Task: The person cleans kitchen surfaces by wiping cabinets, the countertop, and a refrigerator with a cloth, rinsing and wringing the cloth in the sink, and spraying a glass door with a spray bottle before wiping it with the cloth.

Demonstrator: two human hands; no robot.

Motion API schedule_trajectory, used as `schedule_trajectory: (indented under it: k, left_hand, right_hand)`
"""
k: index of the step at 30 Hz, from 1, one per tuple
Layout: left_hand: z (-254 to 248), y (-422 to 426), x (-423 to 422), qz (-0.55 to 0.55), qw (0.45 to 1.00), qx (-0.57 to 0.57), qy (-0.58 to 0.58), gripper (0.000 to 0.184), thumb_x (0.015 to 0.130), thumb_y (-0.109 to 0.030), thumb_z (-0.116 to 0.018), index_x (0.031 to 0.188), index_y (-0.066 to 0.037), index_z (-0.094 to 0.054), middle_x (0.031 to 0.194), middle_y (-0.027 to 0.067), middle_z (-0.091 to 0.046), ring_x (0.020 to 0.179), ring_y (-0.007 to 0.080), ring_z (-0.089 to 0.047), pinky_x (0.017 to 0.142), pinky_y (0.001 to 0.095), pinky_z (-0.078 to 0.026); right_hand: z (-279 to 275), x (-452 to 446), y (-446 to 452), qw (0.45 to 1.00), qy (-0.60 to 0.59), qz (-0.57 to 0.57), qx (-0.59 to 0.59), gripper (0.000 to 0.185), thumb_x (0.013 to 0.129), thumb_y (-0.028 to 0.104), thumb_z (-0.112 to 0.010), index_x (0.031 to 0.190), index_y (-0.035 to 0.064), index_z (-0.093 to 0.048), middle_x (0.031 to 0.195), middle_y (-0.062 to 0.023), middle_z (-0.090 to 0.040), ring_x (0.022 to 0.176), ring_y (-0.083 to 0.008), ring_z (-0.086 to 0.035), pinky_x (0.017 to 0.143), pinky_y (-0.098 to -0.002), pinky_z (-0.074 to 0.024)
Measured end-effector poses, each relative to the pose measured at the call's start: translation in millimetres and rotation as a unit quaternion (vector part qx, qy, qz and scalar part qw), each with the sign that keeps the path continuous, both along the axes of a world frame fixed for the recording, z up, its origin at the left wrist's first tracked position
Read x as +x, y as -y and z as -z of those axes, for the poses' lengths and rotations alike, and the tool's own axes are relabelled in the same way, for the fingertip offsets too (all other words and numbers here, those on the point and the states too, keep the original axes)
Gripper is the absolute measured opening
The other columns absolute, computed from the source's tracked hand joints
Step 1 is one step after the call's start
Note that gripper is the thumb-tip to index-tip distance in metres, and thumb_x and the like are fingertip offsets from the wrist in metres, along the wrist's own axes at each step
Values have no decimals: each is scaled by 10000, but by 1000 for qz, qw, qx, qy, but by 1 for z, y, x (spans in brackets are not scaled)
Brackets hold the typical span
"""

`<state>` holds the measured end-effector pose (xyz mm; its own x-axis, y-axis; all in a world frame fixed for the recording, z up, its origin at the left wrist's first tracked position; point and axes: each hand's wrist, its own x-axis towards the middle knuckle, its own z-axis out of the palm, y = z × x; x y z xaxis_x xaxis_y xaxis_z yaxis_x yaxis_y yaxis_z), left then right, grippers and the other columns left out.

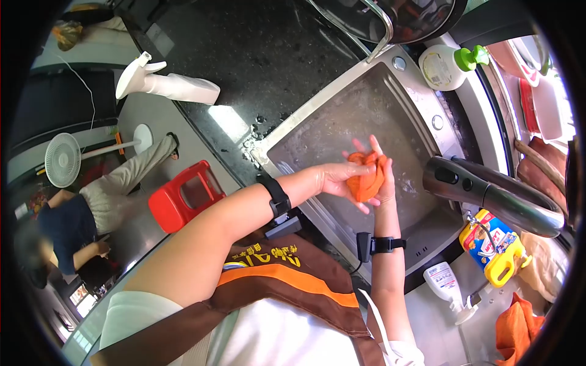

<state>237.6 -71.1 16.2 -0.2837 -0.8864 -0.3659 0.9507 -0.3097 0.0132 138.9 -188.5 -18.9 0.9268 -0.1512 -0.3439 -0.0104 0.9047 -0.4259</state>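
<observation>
Over the sink, both hands are closed on a wet-looking, bunched orange cloth. My left hand presses it from the left, with the wrist bent toward the middle. On the other side, my right hand holds the cloth against the left palm, some fingers stretched past it. The cloth partly hides the fingers of both hands. Black straps with small devices are on both forearms. A dark faucet reaches in from the right, beside the basin.
A white spray bottle lies on the black counter. Around the sink are a green-topped pump bottle, a yellow-blue container, a white bottle and another orange cloth. Beyond are a red stool, fan and person.
</observation>
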Motion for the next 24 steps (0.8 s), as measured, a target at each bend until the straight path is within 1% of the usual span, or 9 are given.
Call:
schedule_trajectory:
  k: [3, 4, 10, 14, 16, 19, 21, 23, 24]
  left_hand:
    - [38, -7, -13, 54, 997, -3, 55, 439, 841, -348, -649, 1156, -92, -479, 1017, 131, -582, 825, 226, -603, 604, 267, -508]
    - [15, -6, -11, 77, 988, 67, 118, 294, 847, -300, -652, 1017, -102, -516, 861, 61, -571, 643, 111, -529, 441, 168, -368]
    - [34, 0, -29, 119, 951, 128, 254, 161, 855, -243, -584, 926, -117, -512, 691, 18, -498, 538, 69, -456, 368, 178, -274]
    - [71, 5, -49, 230, 835, 150, 477, 204, 842, -253, -551, 964, -90, -544, 661, 82, -566, 552, 143, -547, 397, 272, -383]
    - [87, -1, -60, 124, 640, 110, 750, 280, 812, -264, -546, 984, -47, -589, 726, 171, -639, 636, 280, -633, 527, 392, -480]
    - [63, -6, -56, 184, 602, 170, 759, 317, 809, -283, -534, 957, -18, -625, 828, 214, -654, 766, 377, -641, 680, 433, -496]
    - [65, -13, -56, 230, 574, 165, 768, 329, 799, -287, -550, 976, -16, -612, 812, 213, -653, 748, 377, -637, 675, 427, -498]
    - [68, -13, -43, 272, 537, 159, 782, 346, 789, -291, -566, 994, -14, -598, 796, 212, -651, 731, 377, -633, 669, 422, -500]
    - [69, -12, -34, 268, 587, 81, 759, 393, 781, -313, -595, 1042, -21, -570, 800, 185, -658, 716, 342, -641, 653, 409, -505]
  right_hand:
    - [1, 2, 11, 995, -12, -65, -77, 440, 923, 309, -510, 1273, 48, -454, 1202, -181, -526, 1088, -302, -535, 930, -434, -448]
    - [-5, 4, 16, 987, -51, -96, -117, 415, 920, 270, -520, 1242, 12, -475, 1129, -189, -566, 1026, -288, -570, 882, -414, -479]
    - [-4, 22, 12, 942, -214, -170, -194, 256, 938, 190, -494, 1035, -37, -562, 790, -110, -618, 661, -163, -595, 599, -284, -514]
    - [6, 32, 0, 875, -302, -203, -320, 241, 933, 197, -497, 883, -15, -600, 645, -62, -576, 531, -118, -519, 475, -255, -438]
    - [14, 36, -9, 848, -342, -210, -346, 248, 928, 199, -502, 852, -10, -614, 624, -59, -571, 513, -117, -507, 457, -263, -421]
    - [63, 32, -25, 808, -421, -157, -381, 268, 916, 216, -522, 781, 3, -613, 610, -80, -566, 512, -131, -500, 464, -282, -403]
    - [104, 26, -31, 713, -506, -122, -470, 311, 914, 231, -520, 724, 2, -608, 663, -115, -598, 550, -189, -536, 503, -341, -420]
    - [83, 25, -32, 748, -517, -79, -409, 332, 932, 268, -495, 870, -38, -609, 748, -139, -635, 631, -265, -584, 585, -382, -466]
    - [71, 19, -30, 830, -457, -33, -319, 348, 943, 290, -474, 986, -39, -577, 808, -130, -636, 687, -275, -597, 621, -387, -483]
